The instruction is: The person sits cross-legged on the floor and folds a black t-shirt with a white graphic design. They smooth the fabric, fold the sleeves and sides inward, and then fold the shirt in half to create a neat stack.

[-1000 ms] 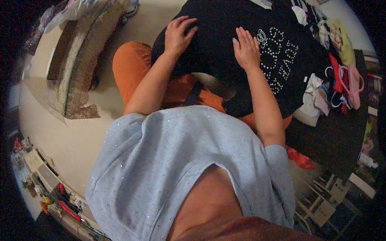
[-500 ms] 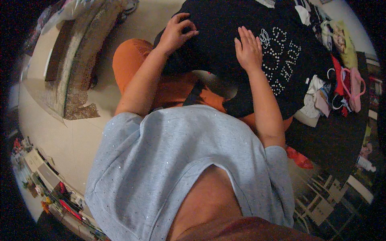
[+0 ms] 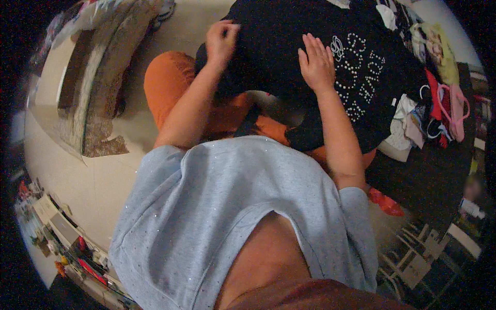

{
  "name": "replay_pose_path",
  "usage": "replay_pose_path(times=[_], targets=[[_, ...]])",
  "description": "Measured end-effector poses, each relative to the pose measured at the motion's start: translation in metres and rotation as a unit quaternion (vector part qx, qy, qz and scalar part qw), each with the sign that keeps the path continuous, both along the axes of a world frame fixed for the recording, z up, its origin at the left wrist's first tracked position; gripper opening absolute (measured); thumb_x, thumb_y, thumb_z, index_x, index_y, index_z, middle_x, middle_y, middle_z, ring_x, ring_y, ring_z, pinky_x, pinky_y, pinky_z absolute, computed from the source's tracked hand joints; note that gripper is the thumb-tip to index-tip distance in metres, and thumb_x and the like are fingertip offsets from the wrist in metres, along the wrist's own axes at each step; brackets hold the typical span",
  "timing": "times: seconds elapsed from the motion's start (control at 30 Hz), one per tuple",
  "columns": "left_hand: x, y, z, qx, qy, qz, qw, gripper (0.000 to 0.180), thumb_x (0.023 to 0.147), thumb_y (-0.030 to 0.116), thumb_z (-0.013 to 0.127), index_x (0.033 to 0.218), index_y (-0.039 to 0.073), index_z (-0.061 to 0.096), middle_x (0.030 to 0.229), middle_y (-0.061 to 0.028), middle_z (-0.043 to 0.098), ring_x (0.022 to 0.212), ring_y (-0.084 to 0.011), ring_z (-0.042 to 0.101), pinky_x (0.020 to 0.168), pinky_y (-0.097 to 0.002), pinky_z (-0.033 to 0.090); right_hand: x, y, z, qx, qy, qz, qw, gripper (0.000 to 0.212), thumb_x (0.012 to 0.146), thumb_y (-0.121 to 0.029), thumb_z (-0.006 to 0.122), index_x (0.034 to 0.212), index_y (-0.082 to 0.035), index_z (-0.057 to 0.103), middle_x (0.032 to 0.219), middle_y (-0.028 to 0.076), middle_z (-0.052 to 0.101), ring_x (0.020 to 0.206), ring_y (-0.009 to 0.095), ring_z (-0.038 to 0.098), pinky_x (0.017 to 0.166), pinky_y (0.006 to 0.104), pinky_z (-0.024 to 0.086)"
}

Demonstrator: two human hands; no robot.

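Observation:
A large black garment (image 3: pixel 279 57) with white bead-like decoration is spread in front of me and over part of my lap. My right hand (image 3: pixel 318 67) lies flat on it with fingers straight, just left of the beads. Over the garment's left part is my left hand (image 3: pixel 221 44), slightly smeared by motion. Its fingers are curled, with thumb and forefinger tips brought together in a pinch. Whatever may be between those tips is too small to make out.
Small clothes and straps in white, red and pink (image 3: pixel 457 111) lie on a dark surface to the right, with a yellow cloth (image 3: pixel 442 57) beyond. A bed-like piece with a lacy edge (image 3: pixel 108 142) stands at the left. My orange-clad knee (image 3: pixel 168 85) sticks out there.
My left hand has shifted a little to the left and turned, its thumb and forefinger drawing together. The right hand has barely moved and stays flat on the black garment.

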State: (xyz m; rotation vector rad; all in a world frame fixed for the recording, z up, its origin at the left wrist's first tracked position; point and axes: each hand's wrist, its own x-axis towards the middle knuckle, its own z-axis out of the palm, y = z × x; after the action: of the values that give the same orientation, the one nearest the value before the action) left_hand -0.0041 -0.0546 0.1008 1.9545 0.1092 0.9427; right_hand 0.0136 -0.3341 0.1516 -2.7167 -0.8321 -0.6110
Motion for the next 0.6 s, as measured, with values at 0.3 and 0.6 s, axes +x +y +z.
replay_pose_path(times=[0.3,0.6], targets=[[-0.024,-0.045,0.050,0.166,-0.022,-0.077,0.983,0.027,0.091,0.028,0.054,0.111,0.012,0.061,0.118,-0.0071,0.059,0.111,-0.0273,0.052,0.096,-0.0415,0.038,-0.001,-0.002,-0.006,-0.006,-0.018,-0.013,1.000,0.045,0.093,-0.035,0.045,0.132,-0.013,0.046,0.138,0.006,0.045,0.128,0.025,0.041,0.108,0.0463,0.025],[-0.024,-0.034,0.011,0.318,0.090,0.040,0.943,0.041,0.088,0.039,0.054,0.127,0.027,0.052,0.136,-0.0033,0.046,0.127,-0.0259,0.039,0.102,-0.0585,0.025,-0.088,-0.044,0.010,-0.010,0.033,0.014,0.999,0.056,0.087,-0.026,0.057,0.139,-0.015,0.038,0.145,0.008,0.034,0.131,0.030,0.035,0.107,0.0497,0.024]])
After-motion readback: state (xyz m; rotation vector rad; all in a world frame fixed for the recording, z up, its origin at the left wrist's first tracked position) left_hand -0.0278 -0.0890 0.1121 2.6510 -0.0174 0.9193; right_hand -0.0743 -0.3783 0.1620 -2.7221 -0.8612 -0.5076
